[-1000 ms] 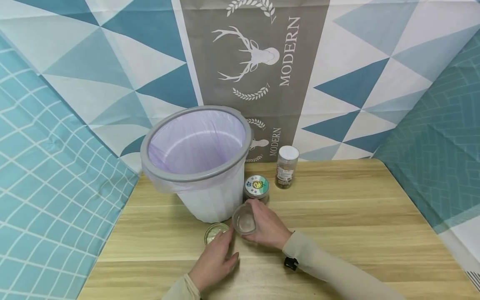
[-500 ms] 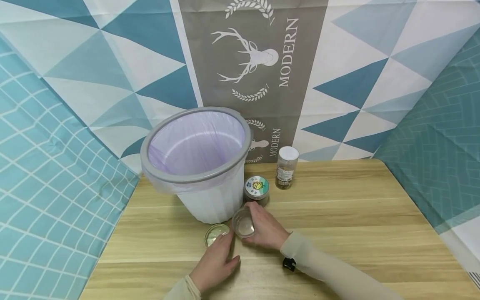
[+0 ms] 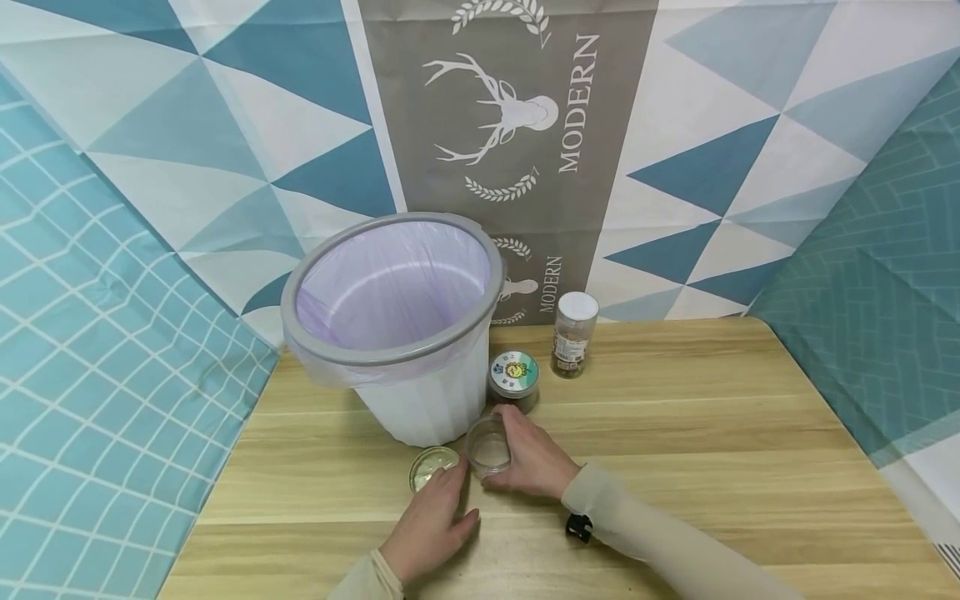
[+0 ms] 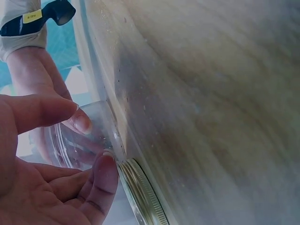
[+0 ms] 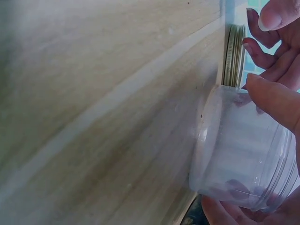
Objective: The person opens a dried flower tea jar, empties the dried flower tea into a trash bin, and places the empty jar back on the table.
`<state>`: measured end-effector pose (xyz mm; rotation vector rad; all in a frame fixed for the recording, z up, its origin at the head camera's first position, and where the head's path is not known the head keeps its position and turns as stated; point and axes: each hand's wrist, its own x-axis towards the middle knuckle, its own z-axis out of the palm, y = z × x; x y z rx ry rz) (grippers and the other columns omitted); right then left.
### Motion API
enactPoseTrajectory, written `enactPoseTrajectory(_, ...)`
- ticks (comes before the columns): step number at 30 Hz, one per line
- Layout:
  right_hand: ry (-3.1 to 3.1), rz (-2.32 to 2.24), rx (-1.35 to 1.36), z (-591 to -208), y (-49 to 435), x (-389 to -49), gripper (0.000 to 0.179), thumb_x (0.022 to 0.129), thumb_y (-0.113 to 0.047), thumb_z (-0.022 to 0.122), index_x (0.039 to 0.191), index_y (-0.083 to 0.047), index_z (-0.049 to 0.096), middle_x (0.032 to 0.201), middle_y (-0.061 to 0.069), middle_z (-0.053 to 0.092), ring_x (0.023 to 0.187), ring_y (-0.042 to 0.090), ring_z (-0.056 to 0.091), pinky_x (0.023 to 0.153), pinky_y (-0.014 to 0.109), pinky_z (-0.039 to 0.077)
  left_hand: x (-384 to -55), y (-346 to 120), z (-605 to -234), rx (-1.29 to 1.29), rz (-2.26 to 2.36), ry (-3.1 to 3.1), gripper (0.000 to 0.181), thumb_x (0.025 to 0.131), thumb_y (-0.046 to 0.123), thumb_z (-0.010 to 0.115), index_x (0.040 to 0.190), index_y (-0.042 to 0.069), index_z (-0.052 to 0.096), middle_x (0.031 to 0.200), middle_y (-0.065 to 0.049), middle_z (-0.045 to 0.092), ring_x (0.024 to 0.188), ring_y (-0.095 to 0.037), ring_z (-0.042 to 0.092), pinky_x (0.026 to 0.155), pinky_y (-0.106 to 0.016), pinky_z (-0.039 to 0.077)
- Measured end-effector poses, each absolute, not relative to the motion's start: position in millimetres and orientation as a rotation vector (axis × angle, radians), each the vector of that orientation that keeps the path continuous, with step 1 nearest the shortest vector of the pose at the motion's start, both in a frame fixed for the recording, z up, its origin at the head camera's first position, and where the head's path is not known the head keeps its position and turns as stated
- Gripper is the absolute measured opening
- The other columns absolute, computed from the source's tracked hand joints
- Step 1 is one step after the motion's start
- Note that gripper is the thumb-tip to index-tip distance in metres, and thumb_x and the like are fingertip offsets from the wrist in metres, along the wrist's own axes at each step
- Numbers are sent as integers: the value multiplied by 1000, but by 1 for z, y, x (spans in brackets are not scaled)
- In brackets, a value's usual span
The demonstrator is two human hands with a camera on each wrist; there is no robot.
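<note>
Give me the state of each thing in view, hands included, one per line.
Clear jar: upright, uncovered, looks empty
Gold lid: flat on the table, off any jar
Short jar: upright, closed
Tall jar: upright, capped, partly filled
Bin: upright, open-topped
Purple liner: fitted inside the bin
Left hand: fingers loosely bent beside the gold lid
Right hand: grip round the clear jar

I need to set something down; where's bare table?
The table is barest between tall jar, right sleeve and its right edge; also left of gold lid. Crowded: beside the bin, around left hand, right hand, clear jar and short jar.
</note>
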<state>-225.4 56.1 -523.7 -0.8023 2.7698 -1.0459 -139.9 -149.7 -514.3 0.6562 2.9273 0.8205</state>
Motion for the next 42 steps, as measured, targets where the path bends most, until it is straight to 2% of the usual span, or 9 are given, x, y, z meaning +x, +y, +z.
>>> enactPoseTrajectory(17,2783,-1010,-812,-526,59,-228,110,65,-45,97,149,-2,39,138,13,57,123,29,61,105,48,53,-142,-150,-514,638,832,2990,69,91,16,74,147,-13,46,143,-30,58,129,-53,56,108,-63,46)
enactPoseTrajectory(21,2776,-1027,-811,-526,64,-227,112,65,-48,97,151,-6,39,141,11,55,125,28,61,106,48,53,-143,-148,-512,623,822,3061,60,89,10,73,142,-11,53,130,-27,67,117,-44,65,99,-58,54)
enactPoseTrajectory(24,2768,-1055,-803,-520,71,-225,109,66,-50,96,152,-9,41,143,10,55,128,29,59,108,50,51,-144,-147,-508,577,834,3146,48,90,4,71,135,-8,60,114,-21,73,96,-29,71,83,-46,61)
enactPoseTrajectory(27,2782,-1089,-806,-509,81,-223,101,70,-51,93,150,-10,46,145,10,57,129,29,58,109,52,50,-147,-146,-502,577,908,3241,35,89,-1,71,124,-3,67,104,-13,75,80,-16,67,70,-33,58)
enactPoseTrajectory(29,2812,-1124,-794,-500,88,-224,93,76,-53,89,148,-10,49,144,9,58,126,30,61,105,50,52,-150,-145,-498,634,966,3294,33,87,-2,73,120,1,68,104,-10,75,78,-13,65,67,-27,55)
enactPoseTrajectory(32,2866,-1222,-780,-490,98,-234,81,84,-52,82,146,-8,51,138,9,62,119,30,64,99,49,56,-158,-142,-491,783,969,3356,37,85,0,76,121,5,68,105,-6,73,87,-17,66,73,-30,58)
enactPoseTrajectory(35,2917,-1321,-767,-482,105,-249,73,90,-45,79,144,-4,51,131,12,63,116,31,64,95,49,58,-170,-134,-481,890,906,3343,48,87,6,77,133,5,64,119,-8,72,107,-25,67,93,-39,59)
enactPoseTrajectory(38,2956,-1345,-750,-478,108,-265,74,90,-38,80,146,-2,48,134,16,60,123,32,61,100,50,56,-183,-122,-471,979,852,3271,58,92,12,75,146,4,56,137,-12,66,124,-31,63,106,-46,53)
enactPoseTrajectory(42,2969,-1272,-709,-479,109,-283,84,88,-33,84,153,-3,41,144,19,53,135,36,53,110,54,49,-198,-105,-464,1024,785,3146,62,99,20,68,153,-1,46,152,-18,55,135,-38,57,113,-49,47)
